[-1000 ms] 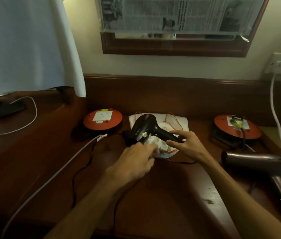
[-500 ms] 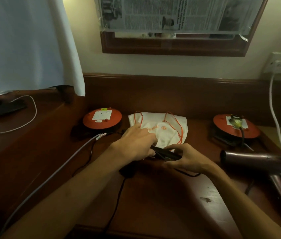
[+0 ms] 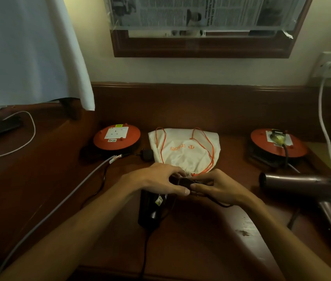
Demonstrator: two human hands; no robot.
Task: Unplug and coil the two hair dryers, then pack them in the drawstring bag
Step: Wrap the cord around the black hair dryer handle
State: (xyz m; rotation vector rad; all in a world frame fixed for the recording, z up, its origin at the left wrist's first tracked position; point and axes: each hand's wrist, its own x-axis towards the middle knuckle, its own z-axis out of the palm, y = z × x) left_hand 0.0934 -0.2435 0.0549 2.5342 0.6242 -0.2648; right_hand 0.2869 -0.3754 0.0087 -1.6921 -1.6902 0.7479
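Black dryer point(image 3: 152, 205) is down off the bag point(image 3: 184, 151) now, lying on the surface point(image 3: 211, 240) in front of it, barrel toward me. Both grips closed on its handle: left hand point(image 3: 158, 179) over the top, right hand point(image 3: 219, 186) pinching the cord end. Its plug point(image 3: 146, 154) is out, beside the left reel point(image 3: 117, 137). So coiling looks next. Brown dryer point(image 3: 306, 184) sits right, still plugged into the right reel point(image 3: 278, 142)
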